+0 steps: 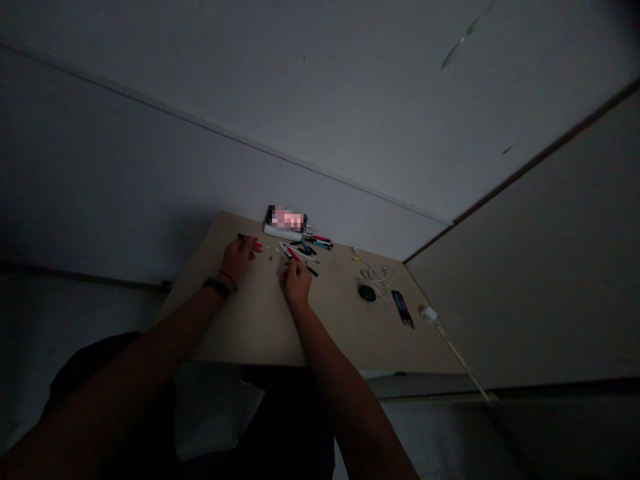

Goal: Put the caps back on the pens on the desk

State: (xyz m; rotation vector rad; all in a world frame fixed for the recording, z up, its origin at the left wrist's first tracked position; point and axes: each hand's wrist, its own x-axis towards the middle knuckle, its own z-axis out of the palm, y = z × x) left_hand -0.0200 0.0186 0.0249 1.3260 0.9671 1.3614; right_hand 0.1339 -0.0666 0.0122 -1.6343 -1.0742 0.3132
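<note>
My left hand is at the left part of the table, its fingers closed around a red and black pen. Near the middle, my right hand has its fingers pinched at the lower end of a red pen part; what exactly it grips is too dark and small to tell. White pen parts lie just beyond it. Blue, black and red pens are scattered behind my right hand. Small bits rest between the two hands.
A lit phone leans on a white block at the table's back edge. To the right lie a white cable, a black mouse-like object and a row of pens. A white plug is at the right edge.
</note>
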